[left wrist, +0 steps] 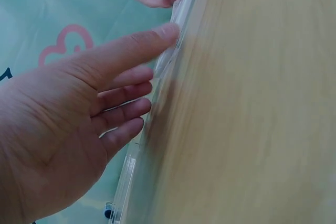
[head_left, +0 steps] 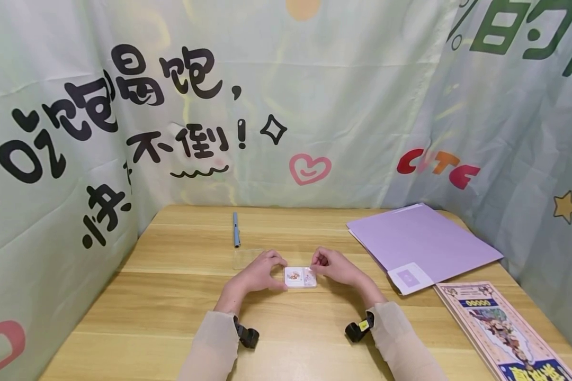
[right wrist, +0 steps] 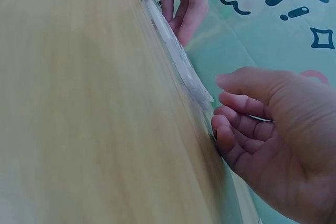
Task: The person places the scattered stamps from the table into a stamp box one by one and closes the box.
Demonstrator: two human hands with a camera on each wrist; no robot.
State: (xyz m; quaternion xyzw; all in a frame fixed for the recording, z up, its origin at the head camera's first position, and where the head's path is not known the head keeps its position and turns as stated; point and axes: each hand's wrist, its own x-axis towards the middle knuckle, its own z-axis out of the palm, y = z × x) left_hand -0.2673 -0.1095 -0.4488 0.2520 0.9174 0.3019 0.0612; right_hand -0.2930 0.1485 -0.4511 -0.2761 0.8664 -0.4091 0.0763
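Observation:
A small flat clear packet (head_left: pixel 294 277) with white and pink printed contents lies on the wooden table. At its left end, my left hand (head_left: pixel 261 272) holds it, thumb at the near edge and fingers at the far edge. The left wrist view shows that thumb (left wrist: pixel 167 32) against the packet's side, the other fingers stretched behind. By the far right corner is my right hand (head_left: pixel 336 266), its fingers bent. In the right wrist view, the right thumb and fingertips stand slightly apart, close to the packet's end (right wrist: pixel 202 95), with nothing visible between them.
A faint transparent rectangle (head_left: pixel 243 258) lies left of the packet, partly behind the left hand. Farther back is a blue pen (head_left: pixel 236 230). To the right lie a purple folder (head_left: pixel 424 238), a white card (head_left: pixel 409 278) on its corner, and a pink printed booklet (head_left: pixel 500 333). Printed curtains surround the table.

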